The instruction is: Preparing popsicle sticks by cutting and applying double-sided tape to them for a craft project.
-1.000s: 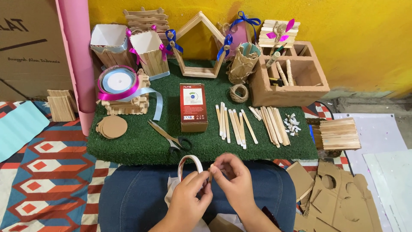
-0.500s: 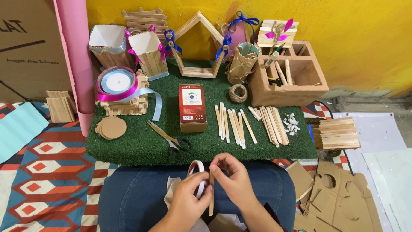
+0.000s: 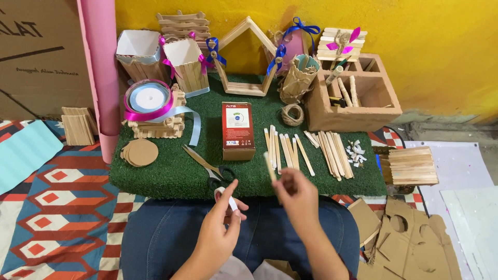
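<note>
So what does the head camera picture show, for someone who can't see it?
A person's right hand lifts a wooden stick while the left hand pinches a white tape roll, above a green mat holding scissors and more sticks.

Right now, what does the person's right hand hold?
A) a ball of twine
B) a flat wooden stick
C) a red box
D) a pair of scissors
B: the right hand pinches a flat wooden stick that points up over the green mat, while the scissors, ball of twine and red box lie untouched on the mat.
</note>
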